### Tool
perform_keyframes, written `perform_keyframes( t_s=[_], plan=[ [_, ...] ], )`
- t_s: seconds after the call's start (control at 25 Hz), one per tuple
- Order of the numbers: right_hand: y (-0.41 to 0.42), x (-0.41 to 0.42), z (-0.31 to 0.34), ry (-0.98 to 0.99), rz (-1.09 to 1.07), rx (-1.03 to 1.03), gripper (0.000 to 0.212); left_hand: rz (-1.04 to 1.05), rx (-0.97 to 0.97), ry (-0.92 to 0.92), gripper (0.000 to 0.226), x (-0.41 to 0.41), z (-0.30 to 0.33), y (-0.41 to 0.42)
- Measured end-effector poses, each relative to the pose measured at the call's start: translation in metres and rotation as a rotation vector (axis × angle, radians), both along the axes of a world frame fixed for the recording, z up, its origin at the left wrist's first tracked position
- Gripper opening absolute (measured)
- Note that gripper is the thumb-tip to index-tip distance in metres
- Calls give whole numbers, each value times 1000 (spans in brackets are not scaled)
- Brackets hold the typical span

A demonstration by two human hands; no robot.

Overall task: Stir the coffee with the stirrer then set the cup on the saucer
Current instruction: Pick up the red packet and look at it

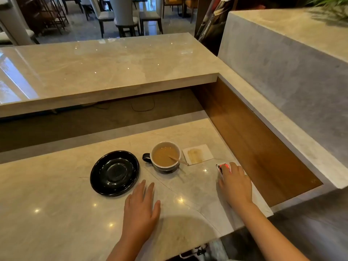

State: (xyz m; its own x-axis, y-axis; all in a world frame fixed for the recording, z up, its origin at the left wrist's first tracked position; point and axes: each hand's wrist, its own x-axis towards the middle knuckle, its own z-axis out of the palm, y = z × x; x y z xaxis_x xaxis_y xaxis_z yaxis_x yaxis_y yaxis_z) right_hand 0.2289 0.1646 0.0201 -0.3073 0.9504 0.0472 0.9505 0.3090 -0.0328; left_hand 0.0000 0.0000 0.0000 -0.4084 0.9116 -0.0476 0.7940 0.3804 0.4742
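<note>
A dark cup (165, 157) of milky coffee stands on the marble counter, its handle pointing left. A wooden stirrer (178, 160) leans in the coffee, its end sticking out over the right rim. The black saucer (114, 173) lies empty to the cup's left, apart from it. My left hand (141, 208) rests flat on the counter in front of the saucer and cup, fingers apart, holding nothing. My right hand (235, 183) lies to the cup's right, over a small phone-like device (223, 167) with a red glowing screen; whether it grips the device I cannot tell.
A stained white napkin (197, 154) lies just right of the cup. A raised marble ledge (113, 72) runs behind the counter, and a wooden side panel (254, 140) drops off at the right. The counter's front edge (188, 247) is near my arms.
</note>
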Motion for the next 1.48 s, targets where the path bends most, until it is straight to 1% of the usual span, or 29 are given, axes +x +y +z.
perform_keyframes(
  t_s=[0.08,0.16,0.28,0.52,0.68,0.76,0.8,0.88,1.0,1.08,1.12,1.16,1.24,1.32,1.48],
  plan=[
    [6,0,0,-1,-43,-1,31,6,-58,21,58,1,-8,6],
    [8,0,-4,-18,-35,-33,30,-4,-124,62,60,3,-15,5],
    [12,3,-10,16,-19,-64,28,-12,-121,143,61,2,-24,3],
    [10,11,-14,199,-18,-83,16,-5,-79,141,59,1,-27,3],
    [9,23,-17,335,-4,-34,17,5,-70,153,59,0,-30,3],
    [8,28,-19,477,-42,9,19,6,-76,149,60,-1,-31,3],
    [7,28,-20,587,-105,3,21,7,-74,147,60,-1,-31,4],
    [7,25,-21,868,-266,-71,20,8,-70,143,61,-1,-31,4],
    [10,16,-15,1301,-429,-305,11,5,-78,153,61,-1,-30,4],
    [10,6,2,1555,-448,-507,12,3,-76,151,61,-1,-29,3],
    [10,0,11,1636,-426,-582,12,1,-77,148,61,-2,-29,4],
    [11,-6,19,1672,-397,-626,13,-3,-80,145,61,-2,-29,4],
    [15,-21,35,1650,-335,-649,21,-12,-78,134,62,-2,-28,4],
    [20,-35,49,1519,-248,-610,29,-17,-62,115,62,-2,-28,4],
    [34,-62,68,1282,51,-470,32,-16,-65,112,62,-3,-28,4]
  ],
)
